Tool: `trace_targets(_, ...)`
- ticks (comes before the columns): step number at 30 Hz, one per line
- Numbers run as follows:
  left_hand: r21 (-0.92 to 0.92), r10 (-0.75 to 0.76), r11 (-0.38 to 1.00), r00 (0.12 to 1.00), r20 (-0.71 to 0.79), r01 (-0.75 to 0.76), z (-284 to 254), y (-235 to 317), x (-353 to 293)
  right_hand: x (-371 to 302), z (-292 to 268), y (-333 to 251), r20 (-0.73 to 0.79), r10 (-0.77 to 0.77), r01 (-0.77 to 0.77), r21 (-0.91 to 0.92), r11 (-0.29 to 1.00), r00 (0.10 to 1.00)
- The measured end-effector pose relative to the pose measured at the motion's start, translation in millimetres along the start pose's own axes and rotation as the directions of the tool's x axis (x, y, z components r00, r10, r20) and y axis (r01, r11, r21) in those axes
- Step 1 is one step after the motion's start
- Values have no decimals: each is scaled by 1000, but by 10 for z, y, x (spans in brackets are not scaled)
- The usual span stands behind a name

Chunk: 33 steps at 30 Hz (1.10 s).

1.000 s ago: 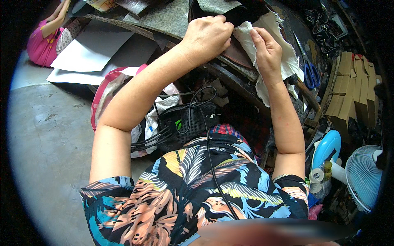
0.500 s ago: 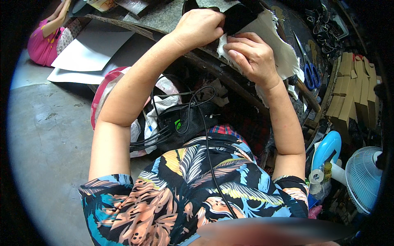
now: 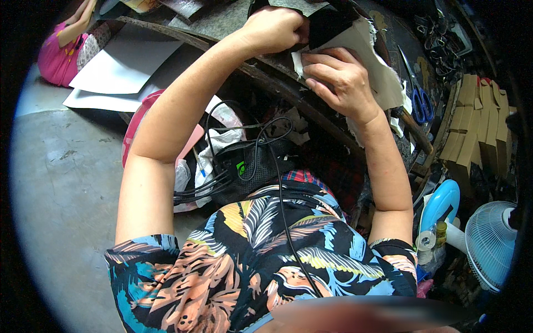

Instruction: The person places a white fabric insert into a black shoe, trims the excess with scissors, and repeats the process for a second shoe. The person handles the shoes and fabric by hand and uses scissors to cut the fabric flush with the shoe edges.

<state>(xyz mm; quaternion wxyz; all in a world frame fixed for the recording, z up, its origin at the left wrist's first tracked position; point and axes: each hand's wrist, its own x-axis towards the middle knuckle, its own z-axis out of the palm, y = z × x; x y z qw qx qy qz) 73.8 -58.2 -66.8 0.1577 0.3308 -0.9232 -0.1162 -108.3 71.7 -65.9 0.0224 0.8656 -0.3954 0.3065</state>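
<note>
At the top of the view, my left hand (image 3: 276, 29) is closed in a fist at the edge of a piece of black material (image 3: 332, 26). Its fingertips are hidden behind the knuckles. Close by on the right, my right hand (image 3: 343, 83) bends its fingers over the edge of an off-white cloth (image 3: 383, 75) with frayed borders. The black material lies on top of this cloth, between and beyond the two hands. A small white flap of the cloth shows beside the right fingertips.
Blue-handled scissors (image 3: 420, 102) lie on the bench at right, with cardboard boxes (image 3: 472, 125) beyond. A blue fan (image 3: 491, 244) stands lower right. White sheets (image 3: 114, 69) stick out at left. Black cables (image 3: 266, 130) and a black mesh bag (image 3: 250, 166) are below my arms. Another person (image 3: 61, 50) sits far left.
My left hand has moved slightly up and right. The right hand has shifted a little to the left along the cloth's edge, and the cloth there is less bunched.
</note>
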Motion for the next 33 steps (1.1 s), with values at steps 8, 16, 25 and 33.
trace_targets(8,105,20,994,999,37,-24,60,35,65,6,-7,33,48,17,-25,176,984,999)
trace_targets(16,437,399,816,916,48,-379,-51,154,109,13,0,62,50,23,-33,220,975,998)
trace_targets(25,160,141,975,986,86,-154,-18,178,153,12,-10,53,55,-26,20,109,994,998)
trace_targets(33,53,-104,994,963,250,94,-455,179,-102,-30,26,42,119,101,-128,250,960,988)
